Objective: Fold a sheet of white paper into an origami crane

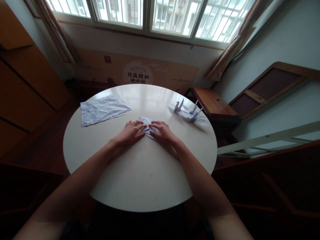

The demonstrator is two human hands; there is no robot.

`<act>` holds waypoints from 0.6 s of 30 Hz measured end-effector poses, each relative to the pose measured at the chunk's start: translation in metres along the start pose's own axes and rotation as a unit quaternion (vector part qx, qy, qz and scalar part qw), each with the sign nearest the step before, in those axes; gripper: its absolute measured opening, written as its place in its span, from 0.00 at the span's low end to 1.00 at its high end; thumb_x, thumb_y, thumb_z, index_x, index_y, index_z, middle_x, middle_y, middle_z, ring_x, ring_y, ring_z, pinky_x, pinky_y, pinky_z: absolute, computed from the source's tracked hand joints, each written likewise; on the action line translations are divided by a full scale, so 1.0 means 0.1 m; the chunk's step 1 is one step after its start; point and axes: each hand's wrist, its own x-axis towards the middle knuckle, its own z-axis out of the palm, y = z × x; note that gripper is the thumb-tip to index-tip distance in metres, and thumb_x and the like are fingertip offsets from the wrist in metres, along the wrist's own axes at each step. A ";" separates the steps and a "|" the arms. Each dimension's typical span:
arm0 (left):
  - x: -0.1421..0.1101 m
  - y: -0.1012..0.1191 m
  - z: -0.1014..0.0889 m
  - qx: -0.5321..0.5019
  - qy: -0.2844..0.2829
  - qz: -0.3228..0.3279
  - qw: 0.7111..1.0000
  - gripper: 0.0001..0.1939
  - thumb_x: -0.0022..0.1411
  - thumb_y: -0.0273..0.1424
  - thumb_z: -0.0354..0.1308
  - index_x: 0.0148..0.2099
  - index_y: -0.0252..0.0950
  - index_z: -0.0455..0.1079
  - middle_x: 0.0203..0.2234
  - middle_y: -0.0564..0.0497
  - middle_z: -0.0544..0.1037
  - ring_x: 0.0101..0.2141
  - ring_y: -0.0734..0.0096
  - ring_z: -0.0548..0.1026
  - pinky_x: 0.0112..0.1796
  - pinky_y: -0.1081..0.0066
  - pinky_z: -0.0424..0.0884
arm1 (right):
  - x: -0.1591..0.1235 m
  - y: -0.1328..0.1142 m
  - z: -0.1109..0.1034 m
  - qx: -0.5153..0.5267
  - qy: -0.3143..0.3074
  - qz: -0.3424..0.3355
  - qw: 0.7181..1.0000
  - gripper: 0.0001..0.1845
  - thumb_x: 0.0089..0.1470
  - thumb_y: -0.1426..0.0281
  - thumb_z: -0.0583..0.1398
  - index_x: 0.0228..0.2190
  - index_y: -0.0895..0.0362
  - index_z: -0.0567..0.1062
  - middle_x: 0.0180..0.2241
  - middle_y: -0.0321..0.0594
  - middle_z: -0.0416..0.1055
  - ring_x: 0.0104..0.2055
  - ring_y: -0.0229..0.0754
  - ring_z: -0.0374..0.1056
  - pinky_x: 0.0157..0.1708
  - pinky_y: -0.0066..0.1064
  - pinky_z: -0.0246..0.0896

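A small piece of folded white paper (145,119) lies on the round white table, its top corner and lower edge showing between my hands. My left hand (131,132) holds the paper's left side, thumb below and fingertips on its face. From the right, my right hand (162,131) grips the same paper, fingers bent over it. The two sets of fingertips nearly meet at its middle. My palms hide parts of the folds.
Creased white sheets (103,110) lie at the table's back left. Several folded paper cranes (188,112) sit at the back right. The round table (125,186) has a raised white edge line. A wooden stool-like cabinet (211,101) stands behind it at right, below the windows.
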 end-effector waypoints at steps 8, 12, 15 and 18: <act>0.00 0.00 -0.01 0.000 0.001 0.002 1.000 0.24 0.75 0.44 0.48 0.67 0.44 0.65 0.62 0.41 0.66 0.63 0.50 0.64 0.65 0.43 0.48 | 0.00 0.00 0.00 0.002 0.002 -0.002 1.000 0.22 0.62 0.59 0.62 0.56 0.49 0.77 0.62 0.45 0.69 0.65 0.55 0.60 0.65 0.52 0.54; 0.01 -0.01 0.01 0.008 0.001 0.001 1.000 0.24 0.75 0.44 0.48 0.67 0.44 0.65 0.63 0.41 0.66 0.63 0.50 0.64 0.65 0.43 0.48 | 0.00 -0.01 0.00 -0.001 -0.001 0.002 1.000 0.23 0.62 0.59 0.62 0.57 0.50 0.77 0.62 0.46 0.69 0.65 0.55 0.60 0.65 0.52 0.53; 0.01 -0.02 0.02 0.010 -0.001 0.000 1.000 0.24 0.75 0.44 0.48 0.67 0.42 0.65 0.63 0.40 0.65 0.64 0.50 0.63 0.65 0.43 0.48 | 0.00 -0.02 -0.01 -0.001 0.000 0.001 1.000 0.22 0.62 0.60 0.62 0.57 0.50 0.77 0.62 0.45 0.69 0.65 0.54 0.60 0.65 0.52 0.53; 0.01 -0.01 0.02 0.006 0.001 -0.001 1.000 0.24 0.75 0.44 0.48 0.67 0.41 0.65 0.63 0.40 0.66 0.63 0.50 0.63 0.65 0.42 0.47 | 0.00 -0.02 -0.01 -0.002 -0.002 0.001 1.000 0.23 0.62 0.60 0.62 0.57 0.50 0.77 0.62 0.46 0.69 0.65 0.55 0.60 0.65 0.52 0.53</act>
